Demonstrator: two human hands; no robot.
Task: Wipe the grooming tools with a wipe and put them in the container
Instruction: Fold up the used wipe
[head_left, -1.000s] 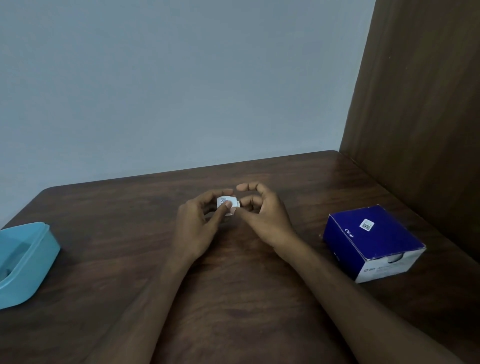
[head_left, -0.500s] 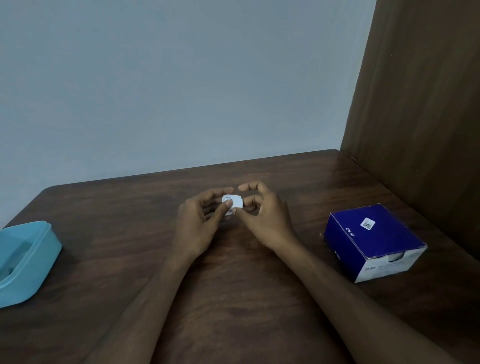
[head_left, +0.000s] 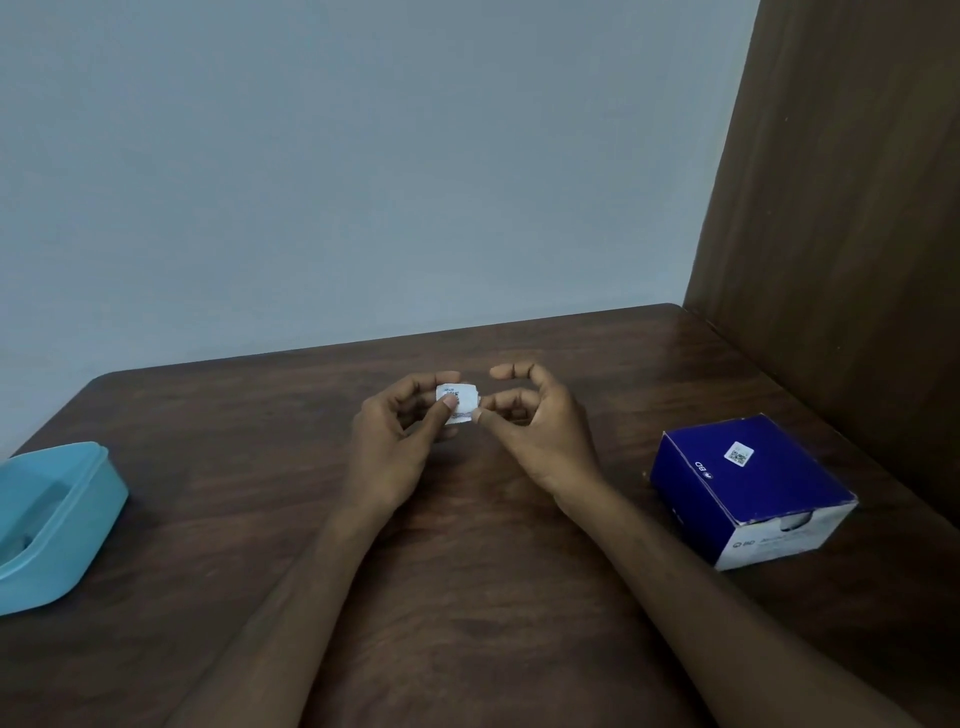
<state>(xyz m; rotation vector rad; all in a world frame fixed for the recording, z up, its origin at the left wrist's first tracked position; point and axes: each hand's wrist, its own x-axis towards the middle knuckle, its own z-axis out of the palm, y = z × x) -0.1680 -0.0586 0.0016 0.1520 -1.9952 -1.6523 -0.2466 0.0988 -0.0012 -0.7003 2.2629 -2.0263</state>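
Both hands are raised a little above the middle of the dark brown wooden surface (head_left: 467, 571), close to each other. The left hand (head_left: 395, 447) grasps a small white square wipe packet with dark print (head_left: 457, 402): its thumb presses on the front of the packet and its fingers are curled behind it. The right hand (head_left: 535, 431) pinches the right lower edge of the same packet between the thumb and the bent index finger, while its other fingers are arched above and do not touch the packet. If the packet is already torn, I cannot tell, because it is too small. Both forearms are bare and come in from the bottom edge. On the right, well apart from the hands, a dark blue cardboard box with a white front side and a small white label on top (head_left: 748, 483) lies on the surface near a brown wooden wall panel (head_left: 841, 208). At the far left edge stands a light blue plastic container without a lid (head_left: 57, 525), partly cut by the border; what is inside is not clear. Behind the surface there is a plain pale grey wall (head_left: 363, 156).
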